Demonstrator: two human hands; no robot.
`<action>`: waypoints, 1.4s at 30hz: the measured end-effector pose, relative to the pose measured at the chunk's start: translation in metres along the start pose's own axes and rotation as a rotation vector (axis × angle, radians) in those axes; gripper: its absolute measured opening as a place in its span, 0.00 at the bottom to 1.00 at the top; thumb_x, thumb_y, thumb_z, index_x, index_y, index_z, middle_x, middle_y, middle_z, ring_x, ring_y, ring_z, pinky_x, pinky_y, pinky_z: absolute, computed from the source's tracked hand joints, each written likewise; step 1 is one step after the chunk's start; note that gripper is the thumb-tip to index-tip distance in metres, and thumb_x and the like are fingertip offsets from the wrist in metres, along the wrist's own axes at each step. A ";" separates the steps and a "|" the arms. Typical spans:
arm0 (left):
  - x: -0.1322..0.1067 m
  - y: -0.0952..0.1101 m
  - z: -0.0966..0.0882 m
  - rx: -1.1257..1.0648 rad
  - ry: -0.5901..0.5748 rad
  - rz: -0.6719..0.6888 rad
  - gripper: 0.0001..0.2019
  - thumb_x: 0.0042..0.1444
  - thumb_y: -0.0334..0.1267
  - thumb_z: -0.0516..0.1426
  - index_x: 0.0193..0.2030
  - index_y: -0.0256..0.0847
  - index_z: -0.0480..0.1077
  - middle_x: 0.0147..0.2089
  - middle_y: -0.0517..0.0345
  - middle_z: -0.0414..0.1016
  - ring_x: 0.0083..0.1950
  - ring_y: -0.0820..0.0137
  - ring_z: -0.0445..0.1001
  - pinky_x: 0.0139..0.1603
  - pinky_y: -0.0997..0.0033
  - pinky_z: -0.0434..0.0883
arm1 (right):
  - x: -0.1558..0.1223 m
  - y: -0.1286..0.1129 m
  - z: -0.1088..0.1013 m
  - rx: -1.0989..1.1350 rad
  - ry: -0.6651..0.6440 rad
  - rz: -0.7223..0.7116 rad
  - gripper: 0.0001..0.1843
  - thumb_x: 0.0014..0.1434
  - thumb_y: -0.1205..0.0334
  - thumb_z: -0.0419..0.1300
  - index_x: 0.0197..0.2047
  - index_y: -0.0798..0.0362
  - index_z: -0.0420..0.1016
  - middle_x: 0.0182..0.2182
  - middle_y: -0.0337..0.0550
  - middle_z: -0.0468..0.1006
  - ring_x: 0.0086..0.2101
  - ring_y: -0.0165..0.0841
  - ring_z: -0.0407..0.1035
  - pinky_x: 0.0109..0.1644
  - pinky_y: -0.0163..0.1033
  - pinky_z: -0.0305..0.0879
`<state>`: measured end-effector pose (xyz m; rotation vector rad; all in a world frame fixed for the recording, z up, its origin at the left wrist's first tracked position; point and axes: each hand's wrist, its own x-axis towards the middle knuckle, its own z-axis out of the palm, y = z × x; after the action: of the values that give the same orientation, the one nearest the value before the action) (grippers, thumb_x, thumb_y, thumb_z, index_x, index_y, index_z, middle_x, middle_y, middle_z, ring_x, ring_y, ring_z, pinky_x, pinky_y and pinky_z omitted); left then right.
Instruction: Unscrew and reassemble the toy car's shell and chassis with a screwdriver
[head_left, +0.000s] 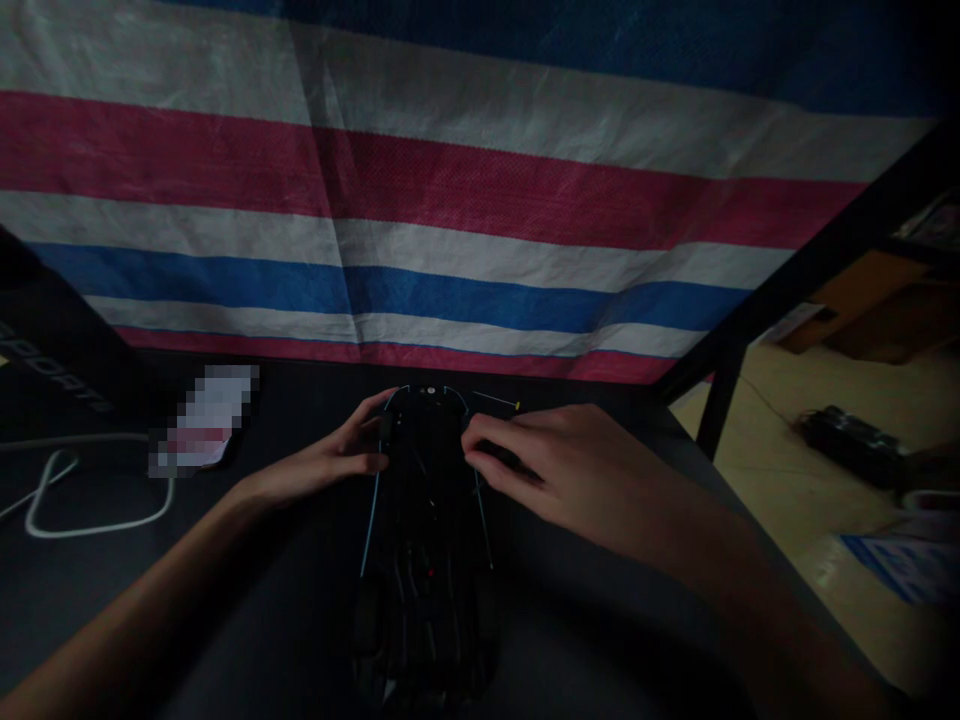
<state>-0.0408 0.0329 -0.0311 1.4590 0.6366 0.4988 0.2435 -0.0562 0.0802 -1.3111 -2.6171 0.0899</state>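
A dark toy car point(427, 480) lies upside down in the middle of the table, its underside and rear wheels facing up and a thin light-blue line along its body edge. My left hand point(349, 445) grips the far left side of the car, thumb against the edge and fingers around the front wheel area. At the far right side, my right hand point(532, 460) has thumb and forefinger pinched on the car's edge, hiding the wheel spot there. Just beyond that hand lies a thin rod with a yellow tip point(517, 405).
A phone point(206, 420) lies to the left, beside a white cable point(105, 533). A dark box with lettering point(56, 365) stands at the far left. Behind the table point(600, 620) hangs a striped sheet point(450, 190). A black frame post point(724, 400) rises at the right.
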 end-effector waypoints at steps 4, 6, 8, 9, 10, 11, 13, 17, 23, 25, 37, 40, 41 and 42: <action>0.000 -0.002 0.000 -0.003 -0.004 0.014 0.40 0.64 0.38 0.60 0.76 0.60 0.43 0.77 0.53 0.53 0.77 0.50 0.51 0.73 0.43 0.54 | 0.002 -0.007 0.003 -0.121 0.027 0.100 0.19 0.75 0.51 0.47 0.46 0.47 0.78 0.29 0.39 0.81 0.28 0.36 0.75 0.31 0.42 0.54; 0.000 -0.003 -0.001 -0.005 -0.005 0.023 0.40 0.64 0.38 0.60 0.76 0.59 0.43 0.78 0.53 0.52 0.77 0.51 0.50 0.73 0.42 0.53 | 0.001 -0.010 0.000 -0.053 0.034 0.073 0.14 0.73 0.56 0.51 0.48 0.49 0.76 0.33 0.40 0.82 0.32 0.36 0.76 0.36 0.42 0.58; 0.000 -0.003 -0.001 -0.006 -0.005 0.025 0.41 0.64 0.38 0.60 0.77 0.59 0.42 0.78 0.52 0.51 0.77 0.51 0.49 0.74 0.41 0.53 | 0.000 -0.010 -0.004 0.035 0.034 -0.003 0.09 0.70 0.62 0.55 0.50 0.50 0.74 0.39 0.40 0.82 0.39 0.35 0.75 0.43 0.40 0.62; 0.000 -0.003 -0.001 -0.006 -0.005 0.024 0.41 0.64 0.38 0.60 0.77 0.59 0.42 0.78 0.52 0.50 0.77 0.51 0.50 0.74 0.40 0.52 | -0.001 -0.008 -0.006 0.059 0.030 -0.043 0.09 0.69 0.65 0.56 0.50 0.50 0.74 0.41 0.40 0.82 0.41 0.34 0.75 0.46 0.40 0.62; 0.000 -0.003 -0.002 -0.007 -0.006 0.020 0.41 0.64 0.38 0.60 0.77 0.59 0.42 0.78 0.52 0.50 0.77 0.51 0.51 0.73 0.40 0.53 | -0.002 -0.005 -0.007 0.062 0.021 -0.073 0.09 0.69 0.65 0.56 0.51 0.49 0.74 0.41 0.39 0.81 0.42 0.34 0.74 0.47 0.40 0.62; 0.000 -0.003 -0.002 -0.010 -0.005 0.016 0.41 0.64 0.38 0.60 0.77 0.59 0.41 0.78 0.52 0.50 0.77 0.50 0.51 0.73 0.39 0.53 | -0.003 -0.002 -0.008 0.046 0.008 -0.089 0.10 0.71 0.63 0.56 0.51 0.47 0.75 0.40 0.38 0.81 0.41 0.34 0.74 0.46 0.40 0.62; -0.001 -0.003 -0.002 -0.021 -0.003 0.010 0.41 0.64 0.38 0.60 0.77 0.60 0.41 0.79 0.52 0.49 0.76 0.50 0.52 0.73 0.39 0.53 | -0.004 0.004 -0.007 -0.014 -0.004 -0.063 0.11 0.73 0.57 0.54 0.53 0.43 0.76 0.34 0.37 0.81 0.36 0.34 0.74 0.41 0.40 0.60; -0.002 -0.002 0.000 -0.047 0.002 0.001 0.42 0.64 0.38 0.60 0.77 0.61 0.41 0.79 0.52 0.48 0.76 0.50 0.53 0.73 0.40 0.53 | -0.004 0.006 -0.003 -0.080 0.018 0.050 0.17 0.75 0.53 0.49 0.50 0.45 0.78 0.30 0.39 0.79 0.31 0.34 0.72 0.36 0.40 0.57; -0.002 0.000 0.003 -0.051 0.027 0.002 0.42 0.64 0.38 0.60 0.77 0.60 0.41 0.80 0.52 0.45 0.75 0.48 0.54 0.73 0.39 0.55 | -0.007 -0.005 -0.010 0.103 0.039 -0.031 0.11 0.65 0.68 0.57 0.50 0.50 0.71 0.43 0.38 0.79 0.39 0.31 0.72 0.44 0.38 0.61; -0.002 0.000 0.003 -0.044 0.033 0.002 0.42 0.63 0.39 0.60 0.77 0.59 0.41 0.80 0.52 0.45 0.76 0.48 0.53 0.73 0.39 0.54 | -0.007 -0.006 -0.010 0.117 0.011 -0.079 0.10 0.65 0.68 0.57 0.49 0.49 0.69 0.42 0.37 0.79 0.38 0.30 0.72 0.43 0.37 0.60; -0.002 -0.002 -0.001 -0.047 0.011 0.004 0.42 0.63 0.40 0.62 0.76 0.60 0.42 0.78 0.52 0.51 0.76 0.48 0.53 0.73 0.40 0.54 | -0.002 -0.009 -0.007 0.118 0.002 -0.036 0.07 0.65 0.67 0.57 0.46 0.50 0.70 0.36 0.36 0.80 0.34 0.30 0.73 0.39 0.37 0.58; -0.001 0.000 0.000 -0.031 0.011 0.006 0.42 0.64 0.40 0.61 0.77 0.61 0.40 0.80 0.54 0.47 0.78 0.50 0.50 0.74 0.41 0.52 | -0.003 -0.003 -0.010 0.157 -0.033 -0.072 0.08 0.69 0.67 0.55 0.49 0.48 0.73 0.38 0.35 0.81 0.35 0.29 0.74 0.39 0.36 0.59; -0.001 0.000 -0.001 -0.030 0.008 0.009 0.42 0.64 0.40 0.61 0.77 0.61 0.40 0.80 0.54 0.46 0.78 0.50 0.50 0.74 0.41 0.52 | -0.003 -0.001 -0.010 0.155 -0.046 -0.067 0.08 0.71 0.64 0.54 0.48 0.47 0.74 0.37 0.34 0.81 0.34 0.29 0.75 0.37 0.36 0.58; -0.001 0.000 -0.001 -0.029 0.004 0.013 0.41 0.64 0.40 0.61 0.77 0.60 0.41 0.80 0.54 0.46 0.78 0.51 0.50 0.74 0.42 0.52 | -0.003 0.001 -0.009 0.143 -0.055 -0.055 0.08 0.72 0.62 0.54 0.48 0.46 0.75 0.35 0.33 0.82 0.33 0.29 0.75 0.36 0.36 0.58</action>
<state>-0.0418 0.0331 -0.0311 1.4362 0.6211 0.5197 0.2479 -0.0580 0.0881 -1.2049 -2.6341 0.3030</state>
